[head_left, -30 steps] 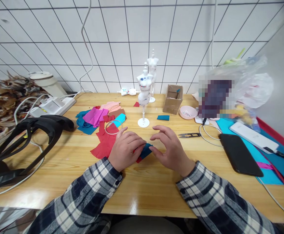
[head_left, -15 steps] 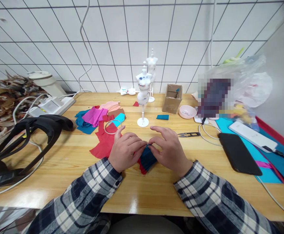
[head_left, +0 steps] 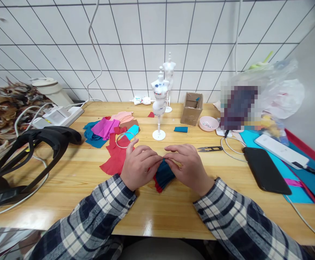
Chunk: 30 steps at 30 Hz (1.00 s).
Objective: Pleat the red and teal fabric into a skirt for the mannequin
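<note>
Between my hands hangs a small piece of dark blue fabric (head_left: 165, 174) with a red layer showing along its left and lower edge. My left hand (head_left: 141, 167) pinches its upper edge, thumb against fingers. From the other side, my right hand (head_left: 187, 167) has its fingertips closed at the same edge, close to the left fingertips. Whether a needle or thread is between them is too small to tell. Red fabric pieces (head_left: 115, 159) lie left of my left hand, with a thin hoop (head_left: 118, 145) on top. Thread snips (head_left: 210, 148) lie right of my right hand.
Mini dress forms (head_left: 160, 97) stand ahead, near a cardboard box (head_left: 191, 115) and a pink bowl of beads (head_left: 208, 121). Coloured fabric scraps (head_left: 105, 128) lie left, beside a black headset frame (head_left: 46, 159). At right are a phone (head_left: 267, 169), a power bank (head_left: 281, 151) and cables.
My right index finger has lowered and drawn closer to the other fingertips at the fabric's edge. The left hand keeps its pinch almost unmoved.
</note>
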Available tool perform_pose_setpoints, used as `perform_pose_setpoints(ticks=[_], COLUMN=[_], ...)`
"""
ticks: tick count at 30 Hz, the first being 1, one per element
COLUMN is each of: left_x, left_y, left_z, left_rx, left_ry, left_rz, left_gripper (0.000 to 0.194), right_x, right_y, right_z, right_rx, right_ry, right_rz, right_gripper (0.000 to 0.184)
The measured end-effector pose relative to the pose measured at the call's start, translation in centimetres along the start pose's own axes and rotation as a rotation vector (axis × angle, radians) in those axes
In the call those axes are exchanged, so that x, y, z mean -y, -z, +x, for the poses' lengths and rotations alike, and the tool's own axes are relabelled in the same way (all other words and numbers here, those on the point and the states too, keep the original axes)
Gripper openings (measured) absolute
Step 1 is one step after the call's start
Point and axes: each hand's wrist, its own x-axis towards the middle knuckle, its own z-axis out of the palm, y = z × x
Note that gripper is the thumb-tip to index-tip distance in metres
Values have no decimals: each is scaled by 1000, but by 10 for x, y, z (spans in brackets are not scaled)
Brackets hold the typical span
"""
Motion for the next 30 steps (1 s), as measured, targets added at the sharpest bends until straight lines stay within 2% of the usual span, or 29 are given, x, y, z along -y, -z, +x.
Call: perform_pose_setpoints(ticks=[6,11,16,30], left_x=[-1,-2,-3,-3], left_y=[0,1,2,0], left_z=[0,-1,0,1], left_rx=[-51,-72,-112,-107], left_ry=[39,22,7,-24], left_rz=[14,15,35,82], left_gripper=[5,9,5,5], right_x=[1,1,3,6], right_y=[-1,-4,-7,-13], right_z=[1,0,-2,-2], right_rx=[-13,-35,-60,-77], right_ry=[-28,-18,-60,-215], right_rz=[57,76,110,292], right_gripper=[7,8,9,11])
